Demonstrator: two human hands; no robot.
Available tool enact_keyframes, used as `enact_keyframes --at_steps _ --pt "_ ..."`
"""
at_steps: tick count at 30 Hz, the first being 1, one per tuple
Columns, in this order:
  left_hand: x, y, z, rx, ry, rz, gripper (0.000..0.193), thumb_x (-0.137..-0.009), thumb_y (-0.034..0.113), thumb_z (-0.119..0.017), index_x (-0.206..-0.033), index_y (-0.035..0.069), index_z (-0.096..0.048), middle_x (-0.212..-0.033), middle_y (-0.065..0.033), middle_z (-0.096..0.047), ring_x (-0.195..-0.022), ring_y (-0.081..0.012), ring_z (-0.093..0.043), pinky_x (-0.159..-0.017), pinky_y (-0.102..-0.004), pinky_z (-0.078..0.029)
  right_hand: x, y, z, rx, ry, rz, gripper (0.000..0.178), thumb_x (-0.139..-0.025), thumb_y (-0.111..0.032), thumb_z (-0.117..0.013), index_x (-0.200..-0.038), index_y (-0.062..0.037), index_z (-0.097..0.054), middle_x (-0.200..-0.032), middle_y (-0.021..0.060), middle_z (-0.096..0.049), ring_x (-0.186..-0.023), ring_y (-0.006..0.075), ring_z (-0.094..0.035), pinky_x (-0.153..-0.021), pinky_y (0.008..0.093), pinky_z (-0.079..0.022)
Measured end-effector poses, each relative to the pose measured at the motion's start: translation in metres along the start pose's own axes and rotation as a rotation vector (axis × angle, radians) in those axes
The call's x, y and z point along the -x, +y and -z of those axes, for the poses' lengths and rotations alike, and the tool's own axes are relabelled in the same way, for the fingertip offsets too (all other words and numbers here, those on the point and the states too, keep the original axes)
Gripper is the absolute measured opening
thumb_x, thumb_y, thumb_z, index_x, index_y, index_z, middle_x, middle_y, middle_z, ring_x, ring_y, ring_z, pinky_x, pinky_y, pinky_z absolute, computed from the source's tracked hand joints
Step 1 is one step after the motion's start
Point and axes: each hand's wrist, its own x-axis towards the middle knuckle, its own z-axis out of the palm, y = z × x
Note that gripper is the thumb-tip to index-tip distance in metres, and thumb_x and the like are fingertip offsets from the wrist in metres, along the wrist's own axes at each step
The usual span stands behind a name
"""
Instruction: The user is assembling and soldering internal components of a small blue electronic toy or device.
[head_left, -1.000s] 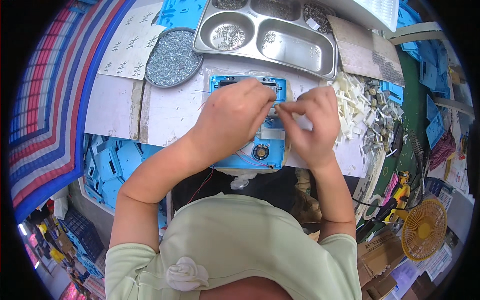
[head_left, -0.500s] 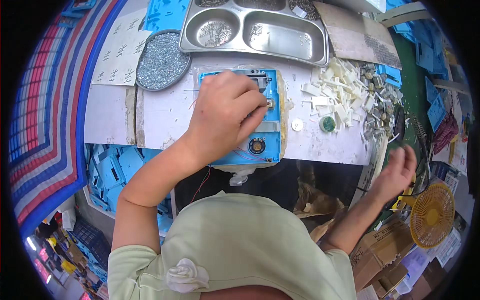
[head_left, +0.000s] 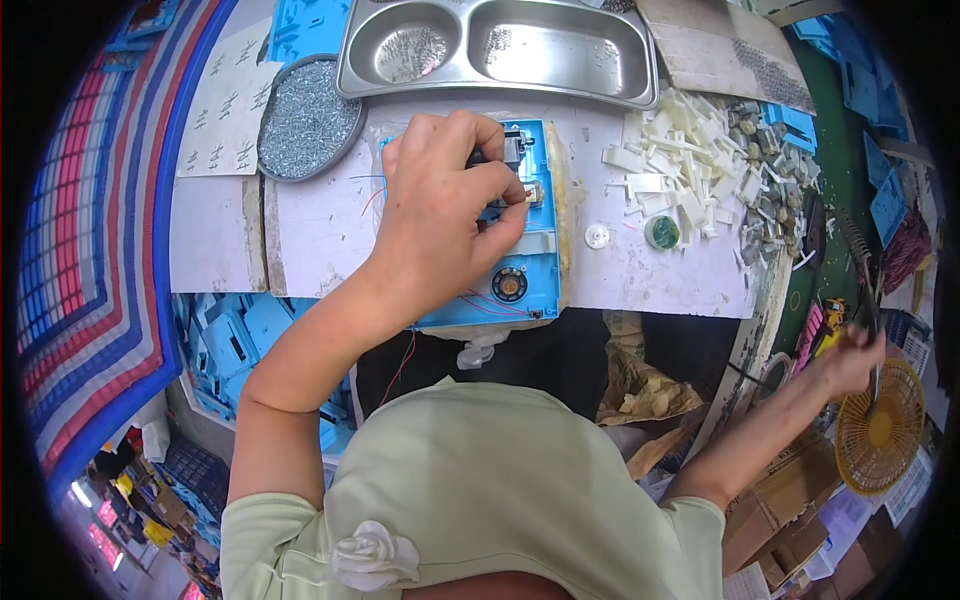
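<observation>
A shallow blue plastic casing [head_left: 541, 272] lies on the white worktop in front of me. It holds a round black speaker [head_left: 509, 286], a flat grey strip [head_left: 538, 243] and thin red wires. My left hand [head_left: 437, 195] is over its upper left part, fingers bent, thumb and index finger closed at a small whitish part [head_left: 534, 194] inside the casing. The fingers hide whatever is between them. Far to the right, my right hand [head_left: 853, 362] is closed beside a dark, thin, cable-like thing [head_left: 876, 335], in front of a yellow fan [head_left: 880, 430]; what it grips is unclear.
Beyond the casing stand a steel compartment tray [head_left: 560, 50] and a round dish of screws [head_left: 312, 118]. White plastic pieces [head_left: 675, 160] and small metal parts [head_left: 775, 190] are heaped at right, near a green round item [head_left: 662, 232]. Blue casings [head_left: 235, 335] fill a bin at lower left.
My right hand has moved right and slightly down toward the fan, and its fingers have closed. My left hand stays at the casing, its fingers slightly shifted.
</observation>
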Motion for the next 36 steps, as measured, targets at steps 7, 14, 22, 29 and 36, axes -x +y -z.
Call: enact_keyframes --at_steps 7,14,22,29,36 --pt "-0.002 -0.001 0.001 -0.015 -0.025 0.004 0.014 -0.069 0.011 -0.079 -0.080 0.008 -0.070 -0.102 -0.0066 -0.055 -0.098 -0.0279 -0.050 -0.090 -0.0405 -0.036 0.107 -0.038 0.022 -0.191 -0.415 -0.064 0.041 -0.100 -0.031 -0.057 -0.120 0.0051 -0.062 -0.087 0.0107 -0.062 -0.073 0.0143 -0.057 -0.070 0.0303 -0.050" --pt "-0.003 0.001 0.002 -0.042 -0.052 0.001 0.015 -0.069 0.012 -0.079 -0.081 0.010 -0.070 -0.103 -0.0055 -0.055 -0.099 -0.0272 -0.050 -0.088 -0.0412 -0.035 0.233 -0.048 -0.037 -0.172 -1.153 0.049 0.026 -0.084 -0.002 -0.074 -0.109 0.0048 -0.066 -0.078 0.0112 -0.063 -0.065 0.0155 -0.053 -0.058 0.0276 -0.041" --pt "-0.004 0.001 0.003 -0.062 -0.045 -0.002 0.015 -0.069 0.012 -0.079 -0.081 0.011 -0.070 -0.102 -0.0050 -0.054 -0.098 -0.0266 -0.050 -0.087 -0.0410 -0.035 0.254 -0.052 -0.065 -0.237 -1.300 0.195 0.028 -0.081 0.000 -0.078 -0.106 0.0043 -0.068 -0.074 0.0101 -0.063 -0.061 0.0182 -0.055 -0.055 0.0283 -0.041" --pt "-0.004 0.001 0.002 -0.056 -0.030 -0.014 0.016 -0.067 0.011 -0.079 -0.080 0.012 -0.070 -0.102 -0.0049 -0.055 -0.097 -0.0267 -0.050 -0.086 -0.0411 -0.034 0.258 -0.050 -0.068 -0.228 -1.309 0.192 0.028 -0.081 -0.001 -0.079 -0.107 0.0047 -0.068 -0.074 0.0106 -0.063 -0.061 0.0178 -0.055 -0.054 0.0282 -0.040" --pt "-0.004 0.001 0.002 -0.051 -0.030 -0.014 0.016 -0.067 0.010 -0.078 -0.080 0.012 -0.069 -0.101 -0.0049 -0.055 -0.096 -0.0269 -0.050 -0.085 -0.0413 -0.034 0.259 -0.052 -0.067 -0.209 -1.311 0.225 0.028 -0.081 -0.001 -0.079 -0.106 0.0045 -0.068 -0.073 0.0104 -0.063 -0.060 0.0176 -0.055 -0.054 0.0283 -0.040"
